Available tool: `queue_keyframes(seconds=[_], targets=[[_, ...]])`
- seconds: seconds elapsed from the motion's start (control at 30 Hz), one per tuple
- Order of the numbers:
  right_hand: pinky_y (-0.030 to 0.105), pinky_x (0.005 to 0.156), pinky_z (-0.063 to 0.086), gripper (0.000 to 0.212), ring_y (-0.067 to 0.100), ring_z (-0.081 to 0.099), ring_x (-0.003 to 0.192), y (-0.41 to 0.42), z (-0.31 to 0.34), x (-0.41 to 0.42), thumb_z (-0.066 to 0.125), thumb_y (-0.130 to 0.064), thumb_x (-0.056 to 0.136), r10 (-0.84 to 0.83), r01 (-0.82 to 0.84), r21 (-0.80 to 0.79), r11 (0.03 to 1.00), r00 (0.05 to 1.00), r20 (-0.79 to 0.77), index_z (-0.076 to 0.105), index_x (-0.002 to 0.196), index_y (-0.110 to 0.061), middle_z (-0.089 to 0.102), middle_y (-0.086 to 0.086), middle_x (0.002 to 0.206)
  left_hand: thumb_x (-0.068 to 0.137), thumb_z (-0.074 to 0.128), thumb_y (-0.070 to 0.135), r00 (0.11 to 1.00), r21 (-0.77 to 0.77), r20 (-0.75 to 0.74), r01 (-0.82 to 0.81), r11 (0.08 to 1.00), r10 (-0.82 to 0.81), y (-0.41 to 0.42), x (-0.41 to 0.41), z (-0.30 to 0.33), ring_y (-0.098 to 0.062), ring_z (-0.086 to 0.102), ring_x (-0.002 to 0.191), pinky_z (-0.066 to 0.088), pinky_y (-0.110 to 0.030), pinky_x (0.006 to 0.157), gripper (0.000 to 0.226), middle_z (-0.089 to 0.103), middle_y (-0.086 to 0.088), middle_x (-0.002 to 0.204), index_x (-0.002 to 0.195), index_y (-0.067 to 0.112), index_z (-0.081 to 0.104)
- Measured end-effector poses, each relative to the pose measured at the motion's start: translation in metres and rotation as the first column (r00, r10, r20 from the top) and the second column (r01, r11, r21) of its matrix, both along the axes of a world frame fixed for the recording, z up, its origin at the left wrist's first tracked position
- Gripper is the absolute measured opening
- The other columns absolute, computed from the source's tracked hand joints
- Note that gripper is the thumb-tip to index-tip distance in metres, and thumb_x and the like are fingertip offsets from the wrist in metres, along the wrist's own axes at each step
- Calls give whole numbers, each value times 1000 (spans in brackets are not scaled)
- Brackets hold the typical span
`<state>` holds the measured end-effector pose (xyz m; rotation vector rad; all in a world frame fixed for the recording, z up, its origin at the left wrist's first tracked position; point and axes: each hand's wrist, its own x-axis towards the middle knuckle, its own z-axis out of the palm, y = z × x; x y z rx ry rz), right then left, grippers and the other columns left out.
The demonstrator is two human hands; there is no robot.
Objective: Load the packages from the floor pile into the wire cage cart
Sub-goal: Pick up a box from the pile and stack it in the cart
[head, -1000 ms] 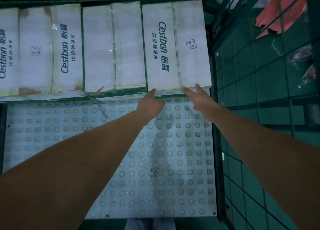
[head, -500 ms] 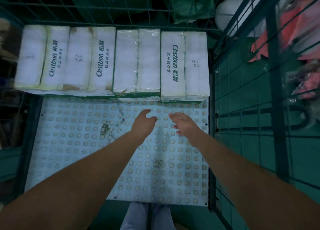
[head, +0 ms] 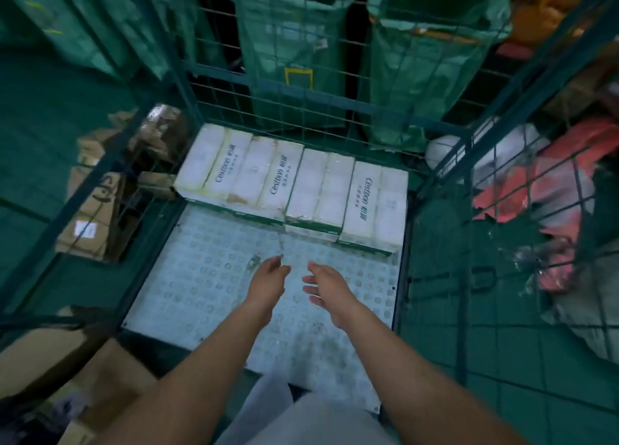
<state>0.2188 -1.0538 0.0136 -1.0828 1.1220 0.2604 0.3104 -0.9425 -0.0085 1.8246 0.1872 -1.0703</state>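
Note:
Several white Cestbon cartons (head: 291,185) lie in a row against the back wall of the green wire cage cart (head: 294,103). The rightmost carton (head: 373,207) sits in the back right corner. The cart's studded pale floor plate (head: 201,277) is bare in front of them. My left hand (head: 268,279) and my right hand (head: 330,285) hang side by side above the plate, a little short of the cartons. Both are empty, with relaxed fingers.
Brown cardboard boxes (head: 95,217) lie outside the cage on the left, and another box (head: 50,354) at the lower left. Green sacks (head: 298,53) hang behind the back mesh. Red and white bags (head: 549,183) lie beyond the right mesh wall (head: 502,277).
Both hands left the rightmost carton and drew back toward me. The view pulled back and up, so more of the cage and its surroundings shows.

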Motion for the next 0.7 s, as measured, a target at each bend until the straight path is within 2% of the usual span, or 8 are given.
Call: queue_keyframes(seconds=[0.07,0.17,0.27,0.33,0.43,0.57,0.7], targets=[[35,98,51,33,14,63,96,31,25,6,50,-43,106,56,-55,-13,998,998,16,57,127,-18,65,2,116,103,56,21,997,-46,-15,-71,996,70,32,-1,24,-22,55,125,48,-40,108,50,53,-6,146,152,16,45],[32,91,51,31,15,63,96,69,49,19,52,-41,106,134,-134,-22,991,991,25,58,126,-19,65,3,116,104,55,22,990,-75,-11,-142,987,141,77,-1,42,-22,53,129,48,-39,107,49,52,-6,147,151,15,46],[31,82,49,17,17,60,89,111,66,30,54,-38,105,216,-215,-38,976,976,34,60,105,-22,64,4,105,104,55,23,971,-96,-26,-237,967,236,126,1,52,-23,54,129,48,-39,108,47,53,-6,146,150,15,47],[31,79,48,18,18,59,86,138,67,38,55,-37,105,260,-258,-52,965,965,34,61,105,-21,64,4,103,105,55,23,948,-108,-55,-316,942,312,159,2,53,-23,54,129,47,-40,110,47,54,-5,143,151,15,46],[30,83,53,30,18,65,92,182,63,49,58,-41,102,337,-336,-67,939,941,5,61,121,-17,69,4,112,105,56,25,910,-111,-94,-413,904,404,209,2,52,-20,57,121,49,-36,106,45,57,-1,133,149,16,49],[31,90,54,18,20,67,105,253,62,64,57,-38,103,433,-435,-40,900,900,-43,59,111,-22,69,5,120,104,56,26,853,-94,-126,-518,850,506,283,1,49,-18,59,115,51,-35,103,43,60,2,126,146,17,52],[32,96,54,28,20,66,111,330,61,84,56,-36,104,581,-584,-52,810,812,-52,57,126,-18,68,3,119,104,54,25,769,-68,-135,-636,768,625,364,2,43,-16,59,100,51,-30,90,39,61,0,114,142,15,54]])
